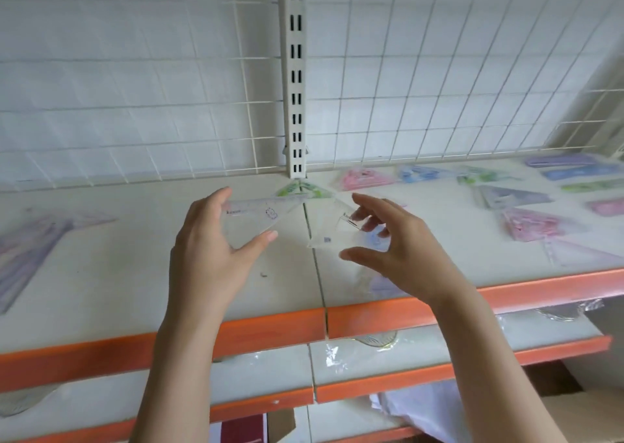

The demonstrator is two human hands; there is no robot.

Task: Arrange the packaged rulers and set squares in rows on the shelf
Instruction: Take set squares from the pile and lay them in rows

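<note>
My left hand grips a clear packaged set square between thumb and fingers, above the white shelf. My right hand holds a second clear packaged set square beside it, fingers curled round its right end. The two packs nearly meet over the shelf's seam. A green set square lies flat at the back by the upright post. Pink, blue and green packs lie in a row to the right.
More packs and coloured rulers fill the shelf's right end, and pale purple packs lie at the left. A white wire grid backs the shelf. Orange-edged lower shelves hold clear wrappers; cardboard boxes stand below.
</note>
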